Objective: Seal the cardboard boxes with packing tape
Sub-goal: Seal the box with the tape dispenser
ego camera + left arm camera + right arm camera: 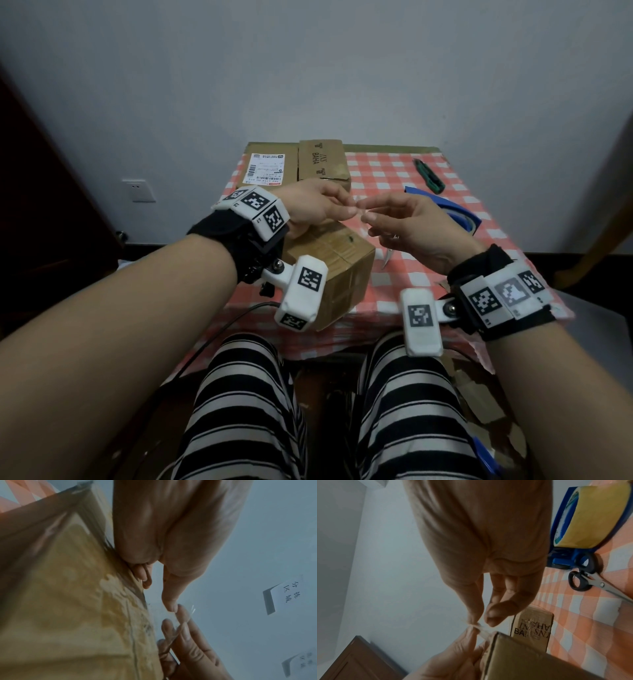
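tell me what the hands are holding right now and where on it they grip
A small strip of clear tape, above the box. The left hand and right hand each pinch one end between fingertips.

Clear tape strip (181, 623) above taped box (337, 260)

The checked table (404, 274) bears three boxes (329, 260), tape dispenser (455, 212), scissors (590, 582), knife (428, 174).

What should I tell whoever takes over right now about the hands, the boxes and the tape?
Left hand and right hand both pinch a small strip of clear tape above the near box.
Near box already carries tape across its top.
Two more boxes sit at the table's far side.
Tape dispenser and scissors lie to the right.
Left: stick this strip down; whether the far boxes need sealing is unclear.
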